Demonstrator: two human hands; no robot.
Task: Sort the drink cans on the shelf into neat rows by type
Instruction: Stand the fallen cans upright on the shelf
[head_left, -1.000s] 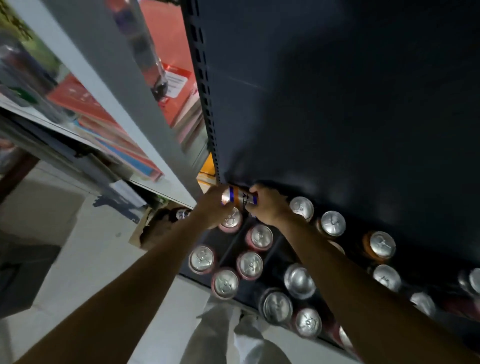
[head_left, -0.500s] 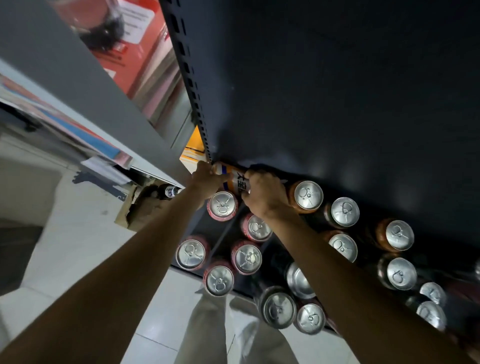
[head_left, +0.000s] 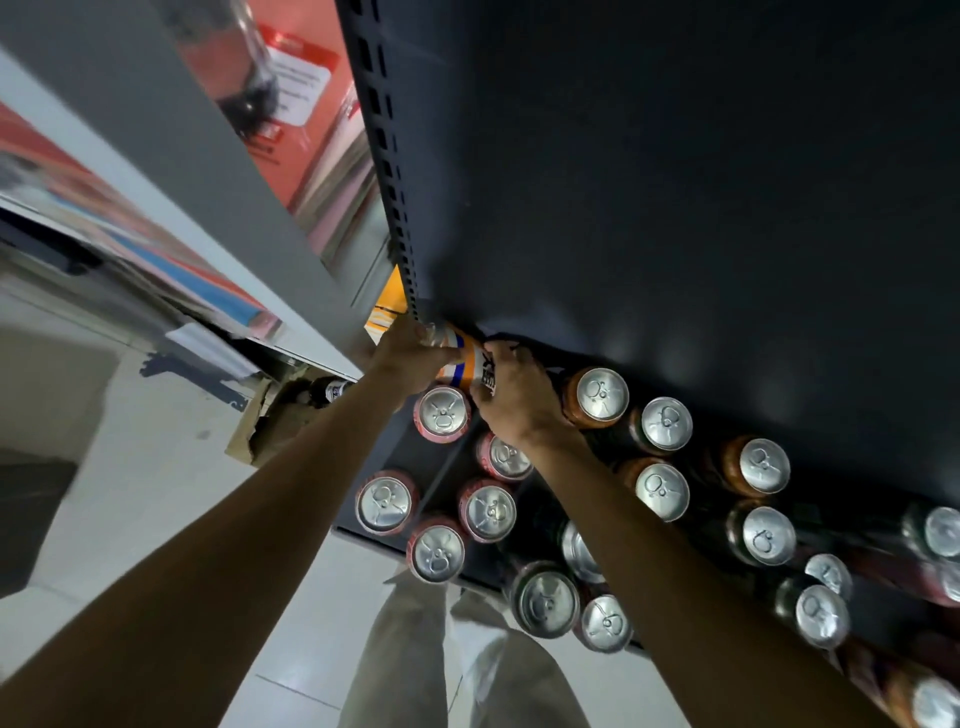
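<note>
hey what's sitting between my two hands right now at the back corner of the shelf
In the head view, an orange and white can with a blue stripe lies between them; the left hand grips its top end and the right hand grips the other.

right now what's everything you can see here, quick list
held can: one, orange and white with a blue band, tilted at the shelf's back left corner
red cans: five, silver tops, left end of shelf
orange cans: about four, near the back
dark cans: several, front and right
shelf: dark, with a slotted upright
cardboard box: brown, on the floor at left
floor tiles: pale
left hand: grips the held can
right hand: fingers round the held can
</note>
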